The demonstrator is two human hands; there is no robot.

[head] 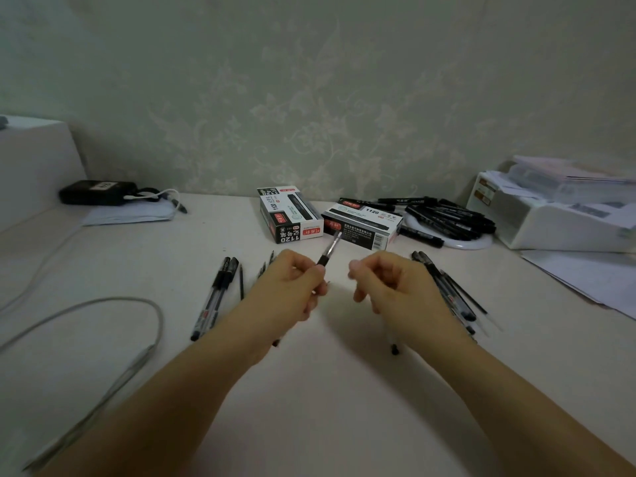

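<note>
My left hand (292,284) pinches a pen (327,256) by its black grip, the metal tip pointing up and away toward the boxes. My right hand (389,284) hovers just to the right of it with fingers curled, apart from the pen's tip. A clear pen barrel (392,339) with a black end sticks out below the right palm, apparently held in the curled fingers. Both hands are raised above the white table (309,407).
Two pens (213,297) and a thin refill (241,282) lie to the left, several more pens (447,290) to the right. Behind stand two marker boxes (289,215) (364,225), a plate of black markers (451,218), a white organiser (550,215), papers (592,280), and a grey cable (103,304).
</note>
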